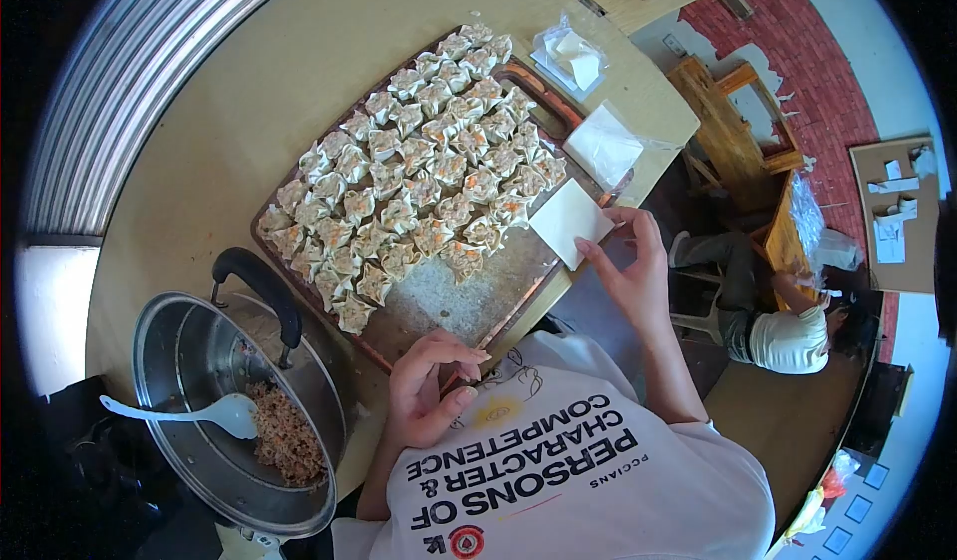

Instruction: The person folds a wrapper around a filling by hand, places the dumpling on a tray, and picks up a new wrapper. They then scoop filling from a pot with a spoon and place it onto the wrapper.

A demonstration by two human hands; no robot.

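Observation:
My right hand [636,266] pinches a square dumpling wrapper [570,223] between thumb and fingers, over the right edge of the board. My left hand [427,386] hovers by the board's near edge, fingers loosely curled, with a gap between thumb and forefinger and nothing visible in it. Many open-topped dumplings [421,187] stand in close rows on the dark-rimmed board [449,306], some with orange bits on top. To the left, a steel pot [164,336] holds crumbly brown filling [284,435]. A pale plastic spoon [229,416] rests in it.
More wrappers [604,147] lie in plastic by the board's handle [543,97], and another white packet [570,60] lies farther back. The table's [229,151] right edge runs close to my right hand. Beyond it, another person [783,336] sits by a wooden bench.

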